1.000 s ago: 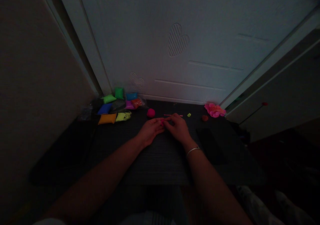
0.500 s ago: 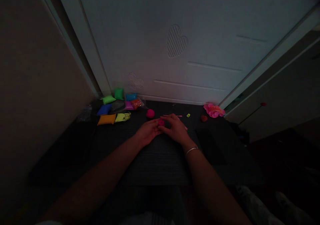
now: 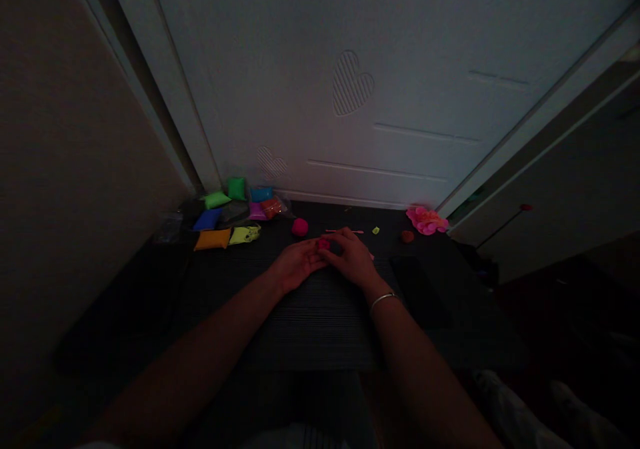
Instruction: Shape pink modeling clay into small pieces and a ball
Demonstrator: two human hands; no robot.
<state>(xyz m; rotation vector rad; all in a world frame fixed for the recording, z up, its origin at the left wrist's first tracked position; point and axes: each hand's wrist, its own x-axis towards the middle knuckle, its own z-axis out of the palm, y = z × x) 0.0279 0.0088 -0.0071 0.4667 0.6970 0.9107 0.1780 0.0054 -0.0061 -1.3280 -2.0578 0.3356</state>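
A small dark-pink piece of modelling clay sits between my two hands above the dark table. My left hand lies palm up, its fingers supporting the clay from the left. With thumb and fingertips, my right hand pinches the same piece from the right; a silvery bracelet circles that wrist. The clay's finer shape is too small and dim to make out. Just behind my left fingers rests a bright pink clay ball. A thin pink stick lies behind my right hand, partly covered by it.
Several coloured clay packets lie at the back left of the dark table. A small yellow-green bit, a brownish-red lump and a pink ruffled piece are at the back right. A dark flat rectangle lies right of my wrist.
The pink clay between my fingers has shifted or turned very slightly, along with small finger movements. The view is a little darker; the other things stay in place.
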